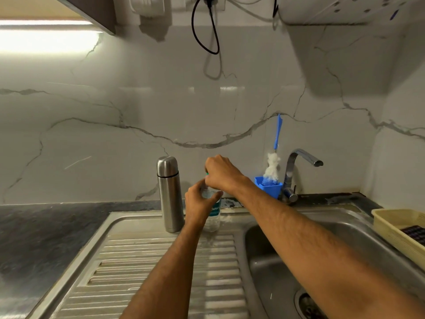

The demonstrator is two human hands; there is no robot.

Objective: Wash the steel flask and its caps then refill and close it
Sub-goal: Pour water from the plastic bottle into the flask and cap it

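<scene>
The steel flask (169,194) stands upright with its cap on at the back of the ribbed drainboard (161,268). Just right of it stands a clear plastic water bottle (214,217) with a teal label. My left hand (199,207) grips the bottle's upper body. My right hand (219,172) is curled over the bottle's top, where a bit of green cap shows at its fingers. The bottle's neck is hidden by both hands.
The sink basin (287,261) lies to the right, with a chrome tap (299,166) behind it. A blue holder (269,188) with a bottle brush (274,157) stands beside the tap. A cream tray (388,229) sits on the right rim. Dark countertop (41,238) runs left.
</scene>
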